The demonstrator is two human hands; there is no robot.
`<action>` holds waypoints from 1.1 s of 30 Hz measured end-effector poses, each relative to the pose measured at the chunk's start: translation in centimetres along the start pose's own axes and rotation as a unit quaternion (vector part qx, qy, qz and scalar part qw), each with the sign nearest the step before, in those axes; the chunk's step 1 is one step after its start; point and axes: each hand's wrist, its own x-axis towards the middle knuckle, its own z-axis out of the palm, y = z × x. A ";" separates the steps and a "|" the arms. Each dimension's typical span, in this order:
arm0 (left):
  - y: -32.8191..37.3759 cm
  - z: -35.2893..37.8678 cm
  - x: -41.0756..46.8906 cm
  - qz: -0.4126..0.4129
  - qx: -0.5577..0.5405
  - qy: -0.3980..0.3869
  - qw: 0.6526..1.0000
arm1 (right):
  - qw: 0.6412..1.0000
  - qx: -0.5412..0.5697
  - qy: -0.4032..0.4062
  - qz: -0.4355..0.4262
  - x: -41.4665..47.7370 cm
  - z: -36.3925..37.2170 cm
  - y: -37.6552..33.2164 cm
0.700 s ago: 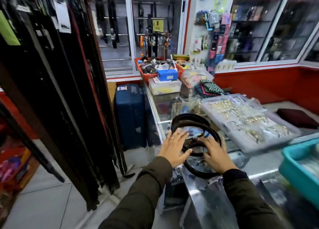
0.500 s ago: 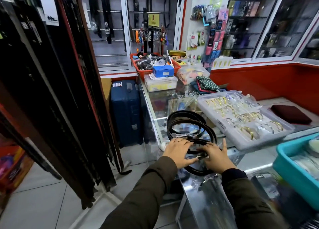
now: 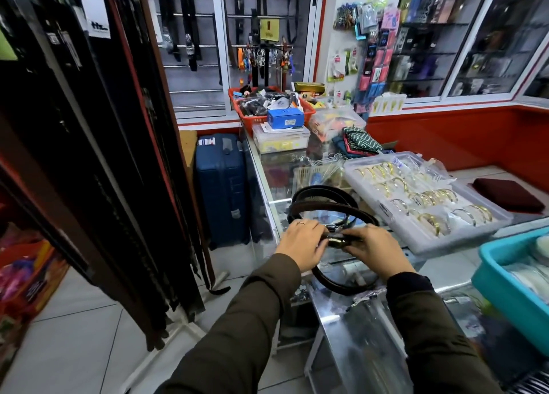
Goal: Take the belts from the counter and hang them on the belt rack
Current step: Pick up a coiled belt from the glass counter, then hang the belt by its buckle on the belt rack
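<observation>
The belt rack [image 3: 98,162] stands far to the left of the glass counter [image 3: 335,313], already crowded with dark hanging belts. On the counter's near left part lie the coiled belts [image 3: 323,206] — dark loops, none of them lifted clear yet. The left hand [image 3: 301,243] is closed over the buckle end at the near side of the coils, and just to its right the right hand [image 3: 375,248] pinches the same strap, fingers curled around it. To the right of the coils sits a clear tray of gold bangles [image 3: 421,203]. I judge the task only begun — these belts remain to be carried over and hung.
</observation>
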 end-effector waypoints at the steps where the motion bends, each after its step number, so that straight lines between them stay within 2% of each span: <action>1: -0.5 -0.7 -0.1 -0.001 0.003 0.014 1.000 | 1.000 -0.001 0.010 -0.013 0.4 -0.4 -0.8; 4: -2.6 -3.2 -0.8 -0.009 0.024 0.066 0.998 | 0.999 -0.022 0.020 -0.046 1.8 -1.6 -3.7; 7: -5.1 -6.0 -2.4 -0.025 0.029 0.120 0.992 | 0.994 0.007 0.032 -0.102 3.6 -2.0 -7.3; 10: -7.6 -8.9 -4.8 -0.055 0.031 0.140 0.988 | 0.989 0.023 0.004 -0.146 5.2 -1.8 -11.4; 15: -11.2 -13.6 -9.5 -0.109 0.026 0.166 0.980 | 0.972 0.119 -0.039 -0.197 6.7 0.1 -17.9; 18: -12.7 -14.9 -12.3 -0.155 -0.008 0.224 0.962 | 0.956 0.197 -0.084 -0.202 7.0 1.1 -21.5; 20: -13.3 -15.4 -14.0 -0.229 -0.063 0.292 0.926 | 0.936 0.268 -0.102 -0.204 7.2 1.8 -23.6; 21: -13.5 -15.6 -14.5 -0.272 -0.108 0.331 0.897 | 0.925 0.301 -0.108 -0.203 7.1 2.1 -24.6; 23: -13.6 -16.3 -15.1 -0.344 -0.239 0.396 0.817 | 0.905 0.360 -0.118 -0.196 7.0 2.5 -26.5; 25: -13.6 -17.2 -15.8 -0.376 -0.394 0.405 0.734 | 0.880 0.416 -0.120 -0.196 6.8 2.9 -28.4; 26: -13.7 -17.6 -16.2 -0.377 -0.450 0.396 0.706 | 0.869 0.436 -0.119 -0.200 6.7 2.9 -29.3; 29: -14.1 -18.9 -17.4 -0.374 -0.515 0.384 0.669 | 0.854 0.465 -0.105 -0.206 6.6 3.3 -31.3; 33: -14.7 -21.4 -18.2 -0.361 -0.513 0.404 0.666 | 0.847 0.490 -0.051 -0.202 6.3 3.9 -33.1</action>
